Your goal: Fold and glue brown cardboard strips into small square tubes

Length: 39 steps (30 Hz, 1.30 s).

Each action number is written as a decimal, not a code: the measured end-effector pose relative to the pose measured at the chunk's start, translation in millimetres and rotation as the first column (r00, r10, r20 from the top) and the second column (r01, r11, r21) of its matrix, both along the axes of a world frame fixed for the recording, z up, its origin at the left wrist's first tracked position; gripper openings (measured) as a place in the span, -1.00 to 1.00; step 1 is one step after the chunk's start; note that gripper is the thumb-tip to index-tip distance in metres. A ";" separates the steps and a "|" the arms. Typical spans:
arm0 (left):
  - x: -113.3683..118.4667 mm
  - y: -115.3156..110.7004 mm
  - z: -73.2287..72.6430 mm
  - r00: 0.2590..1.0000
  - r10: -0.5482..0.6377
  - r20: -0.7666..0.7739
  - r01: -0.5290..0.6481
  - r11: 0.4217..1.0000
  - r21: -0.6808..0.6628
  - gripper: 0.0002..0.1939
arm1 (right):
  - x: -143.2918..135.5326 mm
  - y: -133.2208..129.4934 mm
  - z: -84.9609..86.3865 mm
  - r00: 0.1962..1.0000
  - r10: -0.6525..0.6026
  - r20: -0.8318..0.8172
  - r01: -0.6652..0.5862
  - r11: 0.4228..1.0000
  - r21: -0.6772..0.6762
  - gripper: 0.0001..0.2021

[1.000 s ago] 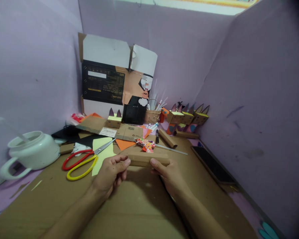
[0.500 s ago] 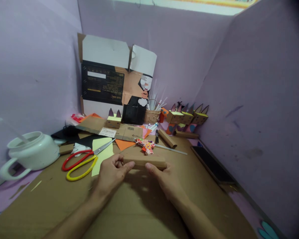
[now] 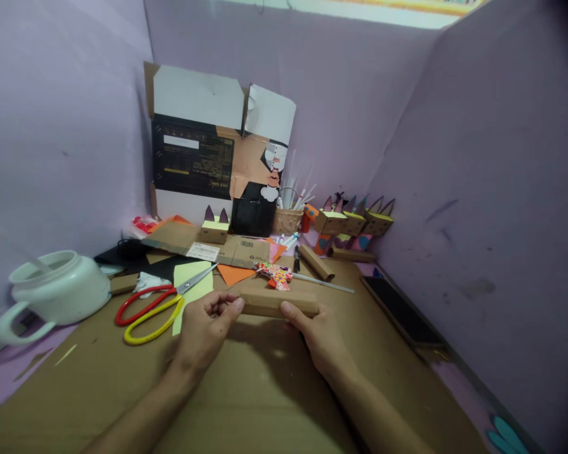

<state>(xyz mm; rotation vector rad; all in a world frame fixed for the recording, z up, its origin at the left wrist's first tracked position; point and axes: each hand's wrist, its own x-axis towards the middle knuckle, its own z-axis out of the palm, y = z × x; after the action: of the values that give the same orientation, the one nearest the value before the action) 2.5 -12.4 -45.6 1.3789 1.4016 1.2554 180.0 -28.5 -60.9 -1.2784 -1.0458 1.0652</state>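
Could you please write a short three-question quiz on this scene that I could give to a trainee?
1. What are the left hand and the right hand holding between them?
2. True or false: the white pot stands to the left of the scissors.
3. Fill in the blank: one handle of the scissors is red, and the other is ____.

Key:
1. A folded strip of brown cardboard
2. True
3. Yellow
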 end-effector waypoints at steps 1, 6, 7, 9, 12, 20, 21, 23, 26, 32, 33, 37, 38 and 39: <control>1.0 -1.0 0.2 1.000 -0.024 -0.015 0.024 1.000 -0.005 -0.73 | -0.9 -0.8 1.0 1.000 0.005 0.004 -0.005 1.000 0.001 -0.71; 3.8 1.3 -4.9 0.987 -0.004 -0.161 0.005 1.000 0.008 -0.69 | -7.6 -5.4 3.9 0.998 0.067 -0.019 -0.066 0.998 0.023 -0.75; 4.2 2.0 -6.0 0.981 0.013 -0.192 -0.010 1.000 0.014 -0.68 | -9.0 -6.2 4.2 0.996 0.081 -0.028 -0.080 0.996 0.032 -0.76; 4.9 3.1 -7.8 0.975 0.018 -0.223 -0.017 1.000 0.008 -0.68 | -11.0 -7.2 4.8 0.995 0.092 -0.040 -0.090 0.995 0.051 -0.77; 5.2 3.8 -9.6 0.970 -0.006 -0.242 0.009 1.000 0.010 -0.71 | -11.5 -7.3 5.6 0.996 0.072 -0.053 -0.069 0.995 0.067 -0.79; 2.7 0.5 -13.5 0.949 0.009 -0.316 0.030 0.993 0.118 -0.74 | -9.3 -4.9 0.4 0.994 0.054 -0.099 -0.054 0.999 0.007 -0.77; 1.9 -0.4 -13.4 0.945 0.014 -0.328 0.031 0.991 0.132 -0.73 | -9.0 -4.3 -1.0 0.993 0.052 -0.105 -0.052 0.999 0.002 -0.77; -0.5 -1.3 -12.2 0.935 0.052 -0.350 0.007 0.986 0.165 -0.72 | -7.8 -2.9 -3.3 0.991 0.045 -0.128 -0.047 0.999 -0.012 -0.73; -6.2 0.4 -8.1 0.937 0.145 -0.318 -0.089 0.979 0.182 -0.75 | -5.1 -1.0 -4.5 0.981 0.044 -0.188 -0.050 0.998 -0.025 -0.69; -12.5 3.8 -0.7 0.979 0.130 -0.157 -0.110 0.985 0.134 -0.59 | -1.3 1.2 -2.6 0.944 0.039 -0.329 -0.065 0.996 -0.069 -0.66; -11.8 3.5 -0.8 0.985 0.115 -0.128 -0.098 0.986 0.132 -0.58 | -1.2 1.5 -2.7 0.941 0.035 -0.336 -0.065 0.995 -0.080 -0.66; -6.0 1.8 -4.3 0.990 -0.123 0.075 0.126 0.991 -0.038 -0.69 | -2.2 1.4 -3.5 0.967 0.019 -0.254 -0.038 0.997 -0.069 -0.67; -4.2 1.5 -5.1 0.972 -0.195 0.133 0.210 0.971 -0.113 -0.70 | -2.8 0.9 -3.2 0.979 0.016 -0.205 -0.028 0.998 -0.056 -0.69; -2.5 1.2 -5.8 0.951 -0.245 0.188 0.278 0.943 -0.180 -0.68 | -3.6 0.3 -2.4 0.988 0.012 -0.156 -0.018 0.999 -0.040 -0.71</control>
<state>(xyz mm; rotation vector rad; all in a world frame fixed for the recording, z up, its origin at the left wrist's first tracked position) -0.1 -11.2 -51.4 1.2447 1.1559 0.9954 176.5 -28.3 -63.3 -1.2006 -0.9201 1.1838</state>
